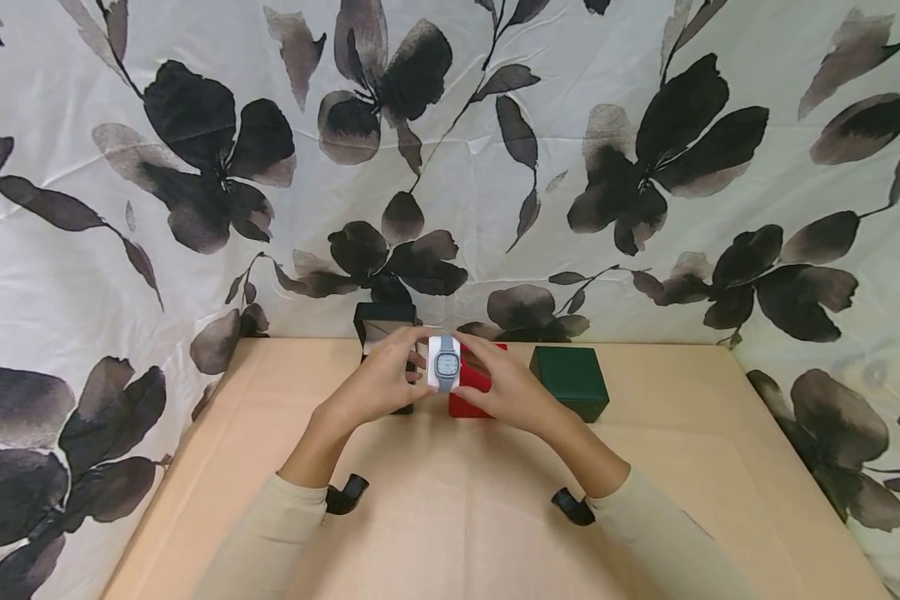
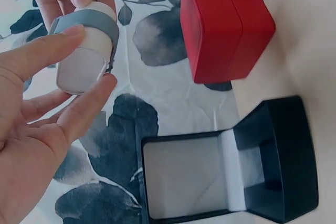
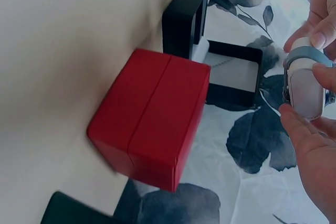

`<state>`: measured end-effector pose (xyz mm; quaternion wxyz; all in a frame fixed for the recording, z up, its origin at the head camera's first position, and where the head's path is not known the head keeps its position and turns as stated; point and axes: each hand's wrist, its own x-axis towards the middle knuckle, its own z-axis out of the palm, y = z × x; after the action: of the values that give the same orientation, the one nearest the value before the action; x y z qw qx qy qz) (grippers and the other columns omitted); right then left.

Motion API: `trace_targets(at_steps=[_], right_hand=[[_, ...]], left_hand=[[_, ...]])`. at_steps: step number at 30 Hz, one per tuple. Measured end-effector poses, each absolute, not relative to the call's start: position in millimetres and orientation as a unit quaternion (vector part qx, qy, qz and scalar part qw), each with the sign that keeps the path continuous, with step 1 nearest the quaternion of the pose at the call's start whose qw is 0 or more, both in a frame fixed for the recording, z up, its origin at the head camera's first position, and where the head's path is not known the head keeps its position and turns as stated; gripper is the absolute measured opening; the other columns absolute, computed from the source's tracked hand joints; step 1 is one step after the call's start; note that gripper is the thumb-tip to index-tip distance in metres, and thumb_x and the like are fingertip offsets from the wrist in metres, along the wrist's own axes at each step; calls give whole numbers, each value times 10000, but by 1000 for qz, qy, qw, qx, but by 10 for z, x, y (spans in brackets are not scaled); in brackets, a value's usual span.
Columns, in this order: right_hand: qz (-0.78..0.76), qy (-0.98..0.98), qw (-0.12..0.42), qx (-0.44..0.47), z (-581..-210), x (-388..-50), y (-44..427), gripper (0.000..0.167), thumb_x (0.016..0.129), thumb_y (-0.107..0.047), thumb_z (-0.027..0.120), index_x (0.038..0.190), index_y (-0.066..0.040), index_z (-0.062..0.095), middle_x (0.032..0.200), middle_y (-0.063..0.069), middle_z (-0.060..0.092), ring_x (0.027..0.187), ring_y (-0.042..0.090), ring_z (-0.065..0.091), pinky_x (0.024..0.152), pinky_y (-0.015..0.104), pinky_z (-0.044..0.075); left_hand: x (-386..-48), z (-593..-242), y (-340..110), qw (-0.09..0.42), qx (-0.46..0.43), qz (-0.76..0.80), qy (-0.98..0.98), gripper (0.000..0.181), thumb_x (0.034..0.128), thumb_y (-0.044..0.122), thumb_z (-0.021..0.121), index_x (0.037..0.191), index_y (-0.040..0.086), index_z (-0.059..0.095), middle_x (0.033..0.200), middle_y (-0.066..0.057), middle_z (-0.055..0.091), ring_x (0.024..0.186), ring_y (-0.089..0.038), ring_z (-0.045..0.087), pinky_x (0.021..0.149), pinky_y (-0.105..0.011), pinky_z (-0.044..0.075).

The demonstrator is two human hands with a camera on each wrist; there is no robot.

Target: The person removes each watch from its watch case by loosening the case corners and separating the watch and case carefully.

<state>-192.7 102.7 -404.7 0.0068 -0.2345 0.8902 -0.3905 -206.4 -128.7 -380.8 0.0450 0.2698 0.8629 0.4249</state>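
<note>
A wristwatch [image 1: 447,365] with a blue-grey strap and a squarish dial is wrapped around a white watch cushion [image 2: 98,40]. Both hands hold it up over the far part of the table, dial toward the head camera. My left hand [image 1: 378,375] grips one side, its thumb on the strap in the left wrist view. My right hand [image 1: 506,387] pinches the opposite side with fingertips and thumb. Behind the left hand stands a black watch box [image 2: 286,161], lid raised, pale lining showing. A closed red box [image 3: 152,111] sits beside it, partly covered by the right hand in the head view.
To the right of the red box is a dark green closed box [image 1: 570,382]. The table [image 1: 450,517] has a light tan cover. A white cloth with dark flowers [image 1: 510,183] hangs behind its far edge. Black straps [image 1: 347,494] show at both wrists.
</note>
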Motion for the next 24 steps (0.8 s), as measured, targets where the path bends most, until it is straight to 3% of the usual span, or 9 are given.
trace_targets(at_steps=[7, 24], right_hand=[[-379, 895, -24, -236, -3988, -1857, 1168, 822, 862, -122, 839, 1565, -98, 415, 1530, 139, 517, 1338, 344, 584, 988, 457, 575], [-368, 900, -37, -230, -3928, -1738, 1413, 864, 855, -114, 845, 1587, -91, 386, 1565, 150, 475, 1360, 359, 572, 971, 446, 576]], left_hand=[[-2044, -3851, -1157, 36, 272, 478, 834, 817, 757, -62, 875, 1472, 21, 488, 1304, -119, 571, 1066, -240, 695, 815, -260, 631], [-2051, -4030, -962, 31, 286, 541, 790, 807, 776, -1, 879, 1490, 61, 510, 1419, -95, 549, 1126, -258, 677, 877, -290, 620]])
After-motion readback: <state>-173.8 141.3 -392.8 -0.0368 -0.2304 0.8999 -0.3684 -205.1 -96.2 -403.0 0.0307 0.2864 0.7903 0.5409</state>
